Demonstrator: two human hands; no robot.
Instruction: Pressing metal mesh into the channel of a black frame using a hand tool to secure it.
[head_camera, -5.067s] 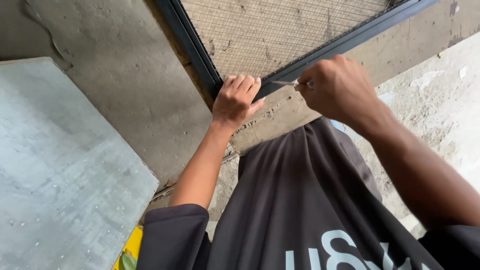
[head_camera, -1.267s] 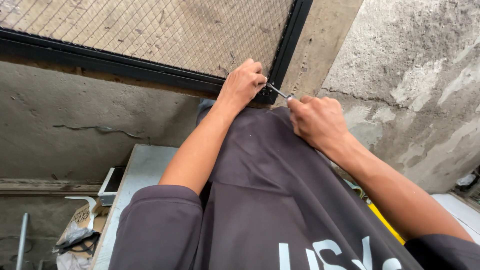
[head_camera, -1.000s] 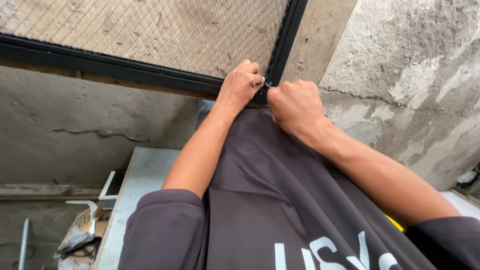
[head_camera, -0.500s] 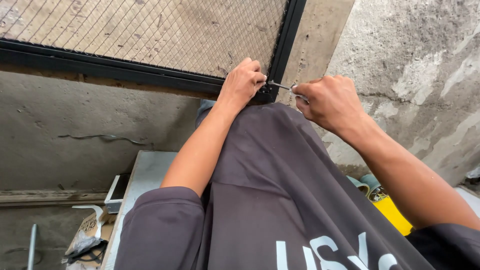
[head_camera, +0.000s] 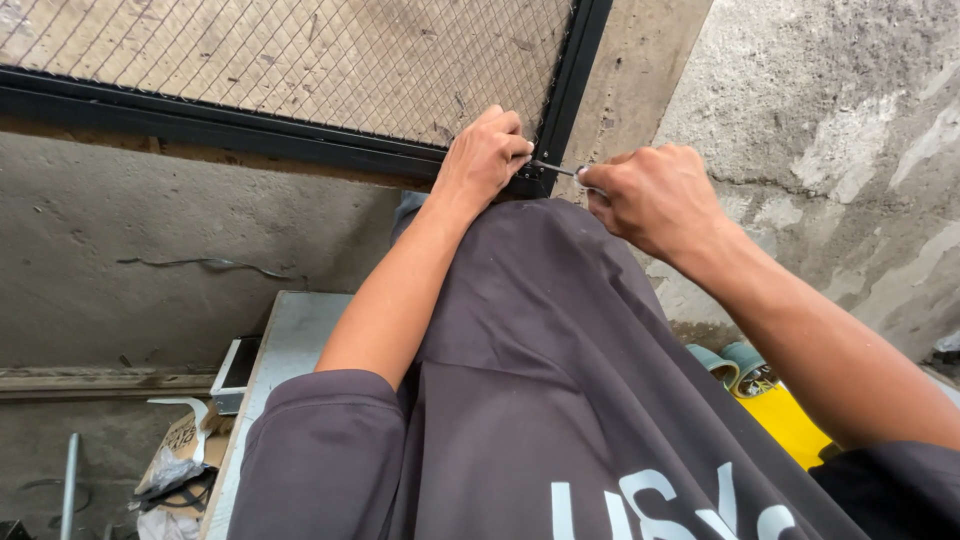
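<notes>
At the lower corner of the black mesh window frame (head_camera: 560, 120), the left hand (head_camera: 485, 160) presses curled fingers on it while the right hand (head_camera: 655, 195) grips a thin metal tool (head_camera: 553, 168) touching that corner.

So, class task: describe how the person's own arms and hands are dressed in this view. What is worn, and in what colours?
Both hands, the left hand and the right hand, are bare: no gloves, rings or watch show. Both forearms are bare too. The left sleeve is short, loose and dark grey-brown, matching the shirt, which has large white letters low on it. Only a dark edge of the right sleeve shows.
</notes>
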